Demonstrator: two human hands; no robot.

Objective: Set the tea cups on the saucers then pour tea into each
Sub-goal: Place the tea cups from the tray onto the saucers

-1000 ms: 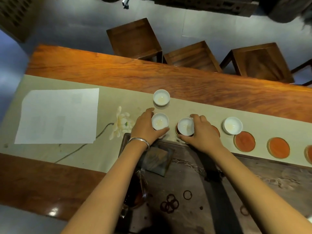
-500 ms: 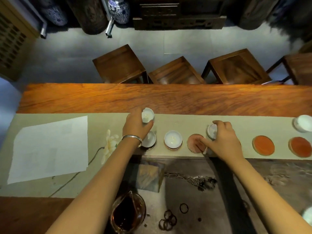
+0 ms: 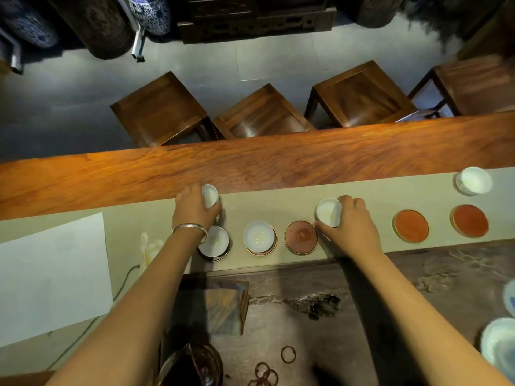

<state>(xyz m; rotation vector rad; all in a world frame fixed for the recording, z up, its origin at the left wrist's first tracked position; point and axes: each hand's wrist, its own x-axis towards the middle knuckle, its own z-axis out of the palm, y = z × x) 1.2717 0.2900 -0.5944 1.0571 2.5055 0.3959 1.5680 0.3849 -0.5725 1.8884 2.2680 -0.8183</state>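
Observation:
A row of round red-brown saucers lies on the pale table runner [image 3: 278,201]. Two white tea cups sit on the left saucers, one [image 3: 216,240] partly under my left wrist, one [image 3: 259,236] beside it. The bare saucer [image 3: 301,237] comes after them, then two more bare saucers [image 3: 410,225] [image 3: 469,220]. My left hand [image 3: 192,208] grips a white cup [image 3: 209,195] at the runner's far edge. My right hand [image 3: 352,227] holds another white cup [image 3: 328,212], tilted, just right of the bare saucer. A further cup [image 3: 473,180] stands far right.
A glass pitcher of dark tea [image 3: 192,366] stands near the bottom on the dark tea tray [image 3: 306,288], by a folded cloth [image 3: 220,307]. A white paper sheet [image 3: 50,277] lies at left. Blue-and-white bowls [image 3: 500,346] sit at the right edge. Wooden stools [image 3: 262,112] stand beyond the table.
The view has shifted slightly. My right hand has lifted its cup and brought it left, toward the bare saucer. My left hand keeps its grip on the far cup.

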